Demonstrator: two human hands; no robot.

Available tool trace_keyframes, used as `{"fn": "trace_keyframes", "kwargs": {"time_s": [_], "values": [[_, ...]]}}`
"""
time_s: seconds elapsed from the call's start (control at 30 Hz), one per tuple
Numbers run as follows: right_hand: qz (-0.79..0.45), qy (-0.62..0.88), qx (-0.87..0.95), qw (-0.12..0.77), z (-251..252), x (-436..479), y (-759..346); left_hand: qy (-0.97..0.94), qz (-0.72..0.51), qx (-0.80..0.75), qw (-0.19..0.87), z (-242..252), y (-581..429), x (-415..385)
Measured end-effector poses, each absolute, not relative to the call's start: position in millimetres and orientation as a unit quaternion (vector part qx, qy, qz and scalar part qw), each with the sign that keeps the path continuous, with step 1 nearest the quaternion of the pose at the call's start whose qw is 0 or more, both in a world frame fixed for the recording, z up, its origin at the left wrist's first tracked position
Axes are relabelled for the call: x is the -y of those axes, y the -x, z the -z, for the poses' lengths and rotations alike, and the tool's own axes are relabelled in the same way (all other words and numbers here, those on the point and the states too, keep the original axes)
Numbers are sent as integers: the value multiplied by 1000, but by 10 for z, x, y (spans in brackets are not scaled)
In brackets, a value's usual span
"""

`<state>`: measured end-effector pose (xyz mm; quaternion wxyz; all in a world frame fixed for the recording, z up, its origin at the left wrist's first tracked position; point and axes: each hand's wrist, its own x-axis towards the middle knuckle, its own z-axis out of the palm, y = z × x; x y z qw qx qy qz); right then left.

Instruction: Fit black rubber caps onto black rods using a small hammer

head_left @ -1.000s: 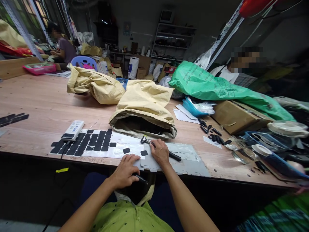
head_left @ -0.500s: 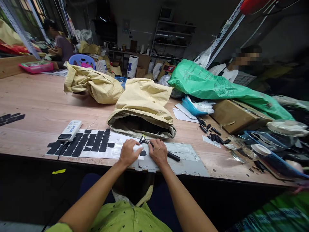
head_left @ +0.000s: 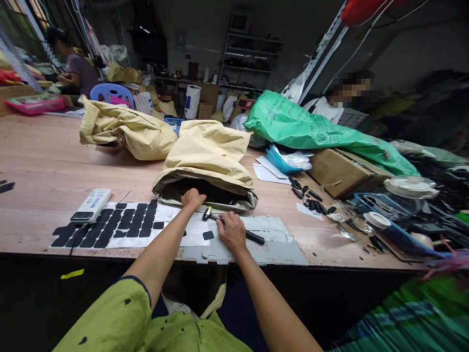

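I can't see the ends of the fingers of the left hand (head_left: 193,198): they are tucked into the dark mouth of the open cream sack (head_left: 208,146), so I cannot tell whether they are spread, pinched or holding something. What lies deeper in the sack is lost in shadow. The right hand (head_left: 232,231) lies over the thin shaft of the hammer (head_left: 255,237) on the grey board (head_left: 273,229); the head pokes out on one side, the black grip on the other. The undersides of those fingers are hidden, so I can't say how tightly they close on it, if at all.

The left forearm cuts across the white sheet (head_left: 170,213), leaving only a sliver of one dark tile showing by its edge. Another single tile (head_left: 208,235) lies clear, just beside the right hand, and rows of dark tiles (head_left: 128,222) cover the far left of the sheet, a few under the white device (head_left: 90,207). Dark strips (head_left: 6,186) on the worktop (head_left: 36,156) run out of view at the left.

Half a second ago the left hand was over the sheet beside the hammer head; now it has gone forward into the sack. The right hand has stayed at the hammer.
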<state>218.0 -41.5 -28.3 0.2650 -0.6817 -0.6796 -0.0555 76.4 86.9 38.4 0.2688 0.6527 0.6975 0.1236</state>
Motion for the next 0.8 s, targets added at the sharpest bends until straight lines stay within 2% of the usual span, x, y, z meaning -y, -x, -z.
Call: {"fn": "trace_keyframes", "kwargs": {"time_s": [0.17,0.3,0.47,0.8], "values": [[54,684,677,264,282,410,-2179,-730,-199,-628,179,-401,-357,-522],[51,683,679,264,275,411,-2178,-782,-213,-549,204,-206,-7,-153],[62,683,679,263,289,418,-2180,-799,-209,-522,216,38,135,62],[54,659,696,281,268,426,-2226,-790,-210,-520,247,66,121,17]]}}
